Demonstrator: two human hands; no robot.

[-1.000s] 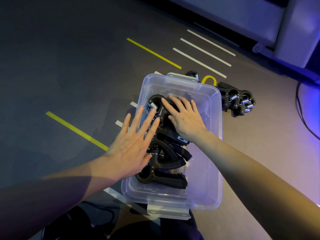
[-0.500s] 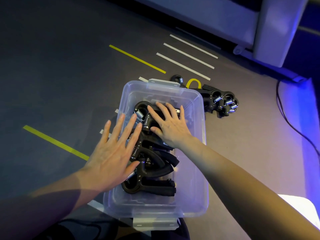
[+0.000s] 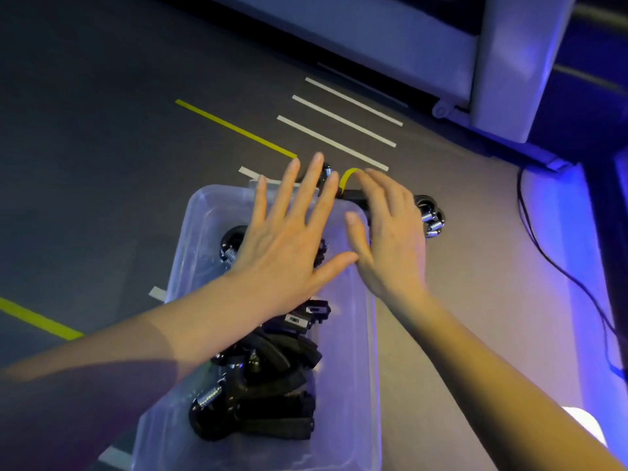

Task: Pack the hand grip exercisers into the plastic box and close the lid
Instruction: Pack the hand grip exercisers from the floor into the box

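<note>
A clear plastic box (image 3: 350, 385) stands on the floor with no lid on it. Several black hand grip exercisers (image 3: 265, 385) with steel springs lie piled inside. More black exercisers (image 3: 430, 215) lie on the floor just past the box's far right corner, one with a yellow loop (image 3: 346, 176). My left hand (image 3: 289, 239) hovers flat with spread fingers over the box's far end. My right hand (image 3: 387, 232) reaches over the far right corner, fingers straight, above the outside exercisers. Neither hand holds anything.
White tape stripes (image 3: 339, 120) and yellow tape lines (image 3: 234, 129) mark the grey floor. A white cabinet or machine base (image 3: 503, 62) stands at the back right. A black cable (image 3: 560, 266) runs along the floor on the right.
Both hands have lifted off the exercisers in the box and moved toward its far end; the right hand now reaches past the corner over the outside exercisers.
</note>
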